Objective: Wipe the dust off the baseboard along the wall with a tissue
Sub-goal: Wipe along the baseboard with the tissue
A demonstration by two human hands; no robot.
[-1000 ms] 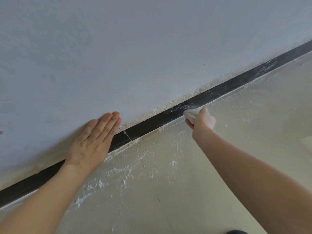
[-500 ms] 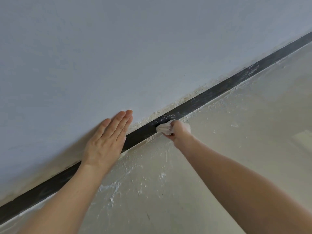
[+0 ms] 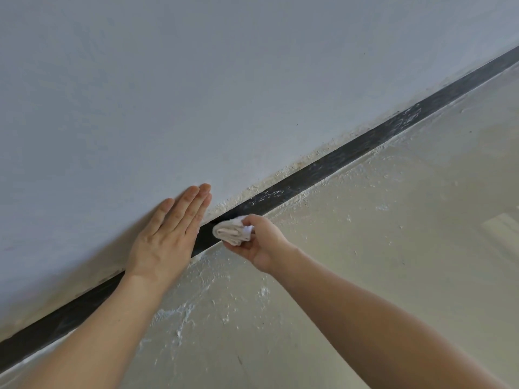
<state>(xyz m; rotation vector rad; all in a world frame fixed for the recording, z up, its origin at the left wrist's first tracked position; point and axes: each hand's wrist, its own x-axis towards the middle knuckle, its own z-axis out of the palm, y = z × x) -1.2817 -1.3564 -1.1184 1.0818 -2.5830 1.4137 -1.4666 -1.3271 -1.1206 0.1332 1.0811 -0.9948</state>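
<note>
A black baseboard (image 3: 331, 161) runs diagonally from lower left to upper right where the pale wall (image 3: 196, 80) meets the floor. White dust streaks mark it right of my hands. My right hand (image 3: 261, 242) grips a folded, dirty white tissue (image 3: 231, 233) and presses it against the baseboard. My left hand (image 3: 168, 234) lies flat on the wall with fingers together, its palm covering part of the baseboard, just left of the tissue.
The cream floor (image 3: 365, 248) below the baseboard carries white dust and plaster crumbs, thickest near my forearms (image 3: 182, 318). Crumbly plaster lines the wall's bottom edge (image 3: 280, 175). A pale rectangular patch (image 3: 502, 228) shows on the floor at the right.
My right hand has slid the tissue leftward along the baseboard, from well right of my left hand to right beside it. My left hand stays flat on the wall.
</note>
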